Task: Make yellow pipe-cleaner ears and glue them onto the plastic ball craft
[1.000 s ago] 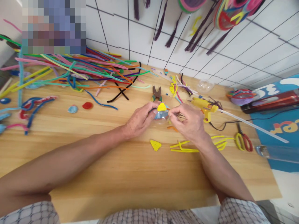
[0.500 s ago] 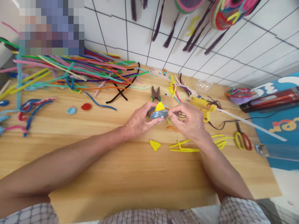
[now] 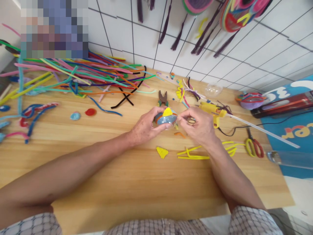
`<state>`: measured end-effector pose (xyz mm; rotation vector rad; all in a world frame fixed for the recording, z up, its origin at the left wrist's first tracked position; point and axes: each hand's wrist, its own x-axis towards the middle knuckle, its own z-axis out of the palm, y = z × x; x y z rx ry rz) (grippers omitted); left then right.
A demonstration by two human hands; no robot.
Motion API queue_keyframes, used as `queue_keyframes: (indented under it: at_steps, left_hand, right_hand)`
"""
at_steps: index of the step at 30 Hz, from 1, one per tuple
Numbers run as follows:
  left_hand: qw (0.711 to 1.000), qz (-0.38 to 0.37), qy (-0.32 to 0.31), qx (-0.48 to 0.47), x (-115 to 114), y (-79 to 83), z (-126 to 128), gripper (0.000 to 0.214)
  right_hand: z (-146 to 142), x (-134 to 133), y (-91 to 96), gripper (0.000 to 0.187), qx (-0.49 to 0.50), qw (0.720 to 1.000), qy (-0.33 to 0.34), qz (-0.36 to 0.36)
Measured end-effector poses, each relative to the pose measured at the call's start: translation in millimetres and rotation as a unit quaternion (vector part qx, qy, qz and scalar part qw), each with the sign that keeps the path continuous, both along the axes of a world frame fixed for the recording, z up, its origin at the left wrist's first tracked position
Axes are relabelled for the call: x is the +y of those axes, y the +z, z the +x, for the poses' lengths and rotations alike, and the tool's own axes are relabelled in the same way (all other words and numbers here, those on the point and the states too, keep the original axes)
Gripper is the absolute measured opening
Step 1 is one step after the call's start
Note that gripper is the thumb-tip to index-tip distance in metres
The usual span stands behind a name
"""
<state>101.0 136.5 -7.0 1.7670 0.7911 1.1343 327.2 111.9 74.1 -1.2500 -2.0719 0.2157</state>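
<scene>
My left hand (image 3: pixel 144 126) is closed around a small rounded craft piece (image 3: pixel 166 120), blue-grey and shiny with an orange band. A fuzzy yellow triangle (image 3: pixel 167 112) sits on its upper side. At the piece's right edge, the fingers of my right hand (image 3: pixel 198 126) are pinched together; what lies between them is too small to make out. A second yellow triangle (image 3: pixel 162 152) lies on the table below the hands. Yellow pipe cleaners (image 3: pixel 193 158) lie under and beside my right wrist. Just beyond my left fingers are pliers (image 3: pixel 163 97) with green grips, jaws pointing away.
A yellow glue gun (image 3: pixel 212 109) with a long glue stick lies right of my right hand. Farther right are scissors (image 3: pixel 254 147) and a clear bottle (image 3: pixel 293 159). Many coloured pipe cleaners (image 3: pixel 97 75) are heaped at the back left. Tassels (image 3: pixel 179 37) hang before the tiled wall.
My right fingertips have shifted slightly to the right along the edge of the craft piece. My left hand keeps its hold in the same spot.
</scene>
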Motion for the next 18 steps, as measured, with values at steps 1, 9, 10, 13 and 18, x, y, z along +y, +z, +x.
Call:
queue_keyframes:
  at_steps: [1, 9, 10, 13, 18]
  left_hand:
    - [1.0, -0.001, 0.0, -0.003, 0, -0.2, 0, 0.05]
    - [1.0, -0.014, -0.013, -0.011, 2, 0.7, 0, 0.055]
    - [1.0, -0.013, -0.015, -0.013, 3, 1.0, 0, 0.055]
    - [1.0, -0.014, -0.022, -0.011, 6, 1.7, 0, 0.055]
    - [0.999, -0.011, -0.011, 0.034, 9, 3.3, -3, 0.054]
  right_hand:
    - [0, 0, 0.0, 0.013, 0.003, 1.0, -0.001, -0.004]
    - [0, 1, 5.2, 0.01, 0.043, 0.998, -0.02, -0.037]
    - [0, -1, 9.6, 0.01, 0.059, 0.997, -0.029, -0.038]
    - [0, -8, 26.4, 0.008, 0.11, 0.991, -0.065, -0.039]
    - [15, -36, 42.1, 0.011, 0.094, 0.991, -0.068, -0.07]
